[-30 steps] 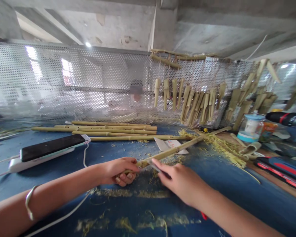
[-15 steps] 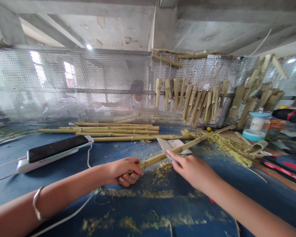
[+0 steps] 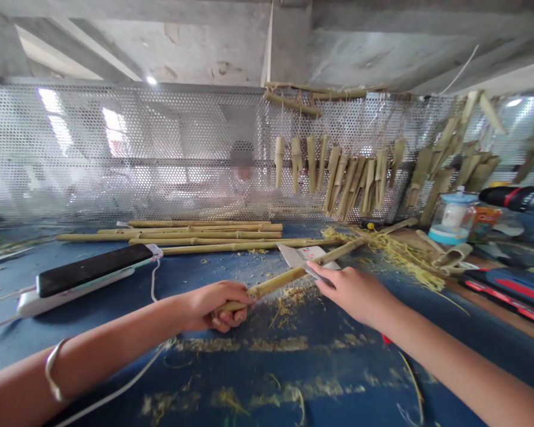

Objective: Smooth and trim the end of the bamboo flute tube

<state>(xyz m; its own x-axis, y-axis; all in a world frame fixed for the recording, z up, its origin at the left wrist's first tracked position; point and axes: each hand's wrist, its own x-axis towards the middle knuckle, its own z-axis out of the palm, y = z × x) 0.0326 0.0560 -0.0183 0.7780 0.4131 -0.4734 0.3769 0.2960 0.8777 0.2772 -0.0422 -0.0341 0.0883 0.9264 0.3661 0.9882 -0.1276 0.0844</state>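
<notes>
My left hand (image 3: 226, 305) is wrapped round the near end of a bamboo pole (image 3: 280, 283). The pole slants away to the right, its far end lying near a heap of shavings. My right hand (image 3: 349, 290) is closed on a thin grey blade, apparently a knife (image 3: 319, 276), laid across the pole about midway; its handle is hidden in my fingers. Behind the pole lies a folded white printed paper (image 3: 327, 255), partly covered by it. Fine shavings (image 3: 289, 301) are scattered on the blue tabletop (image 3: 231, 385) beneath the pole.
Several bamboo poles (image 3: 204, 234) lie at the back. A black phone (image 3: 98, 270) rests on a white power strip (image 3: 31, 299) at left. At right are yellow shavings (image 3: 400, 255), a jar (image 3: 453, 219) and a power drill (image 3: 516, 198). Bamboo pieces (image 3: 345, 184) hang on the perforated screen (image 3: 182, 148).
My right hand and the blade have moved a little along the pole, away from my left hand. My left hand keeps its hold on the pole. The whole view has shifted slightly.
</notes>
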